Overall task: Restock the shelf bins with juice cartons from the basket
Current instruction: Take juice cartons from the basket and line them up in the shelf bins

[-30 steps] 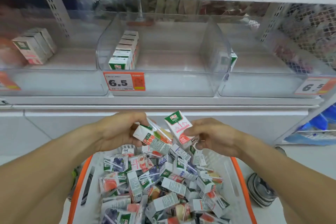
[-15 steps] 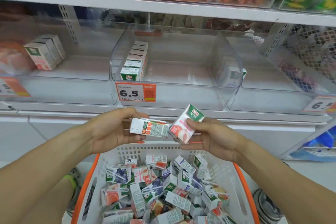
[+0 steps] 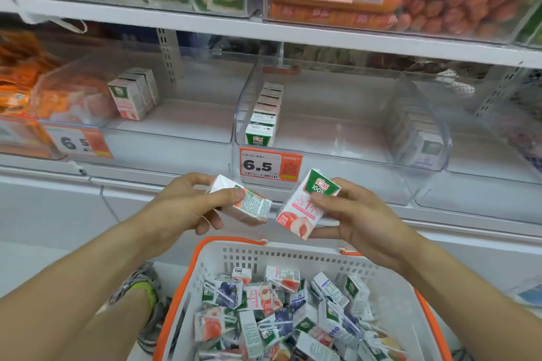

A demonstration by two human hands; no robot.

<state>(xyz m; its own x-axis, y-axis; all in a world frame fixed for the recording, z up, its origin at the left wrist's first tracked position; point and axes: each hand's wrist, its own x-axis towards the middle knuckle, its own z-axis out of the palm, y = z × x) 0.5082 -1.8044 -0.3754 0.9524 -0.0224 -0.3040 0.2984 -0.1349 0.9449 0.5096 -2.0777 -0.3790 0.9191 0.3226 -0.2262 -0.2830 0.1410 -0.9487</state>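
Left hand (image 3: 187,208): curled round a boxy white carton (image 3: 249,205), lying flat.
Right hand (image 3: 360,223): pinching a peach-print carton (image 3: 305,208), tilted, green top.
Both: above slotted plastic basket (image 3: 293,258); clear middle bin (image 3: 337,138) behind.

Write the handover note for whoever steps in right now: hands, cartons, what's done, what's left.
Left hand: holds a carton lying sideways.
Right hand: holds a peach carton, tilted, green top up.
Both are above the basket, in front of the shelf, not yet in a bin.
Middle bin: one row of cartons at its left, the rest bare. Left bin: a few cartons.
Left: place these two, then the many cartons in the basket.
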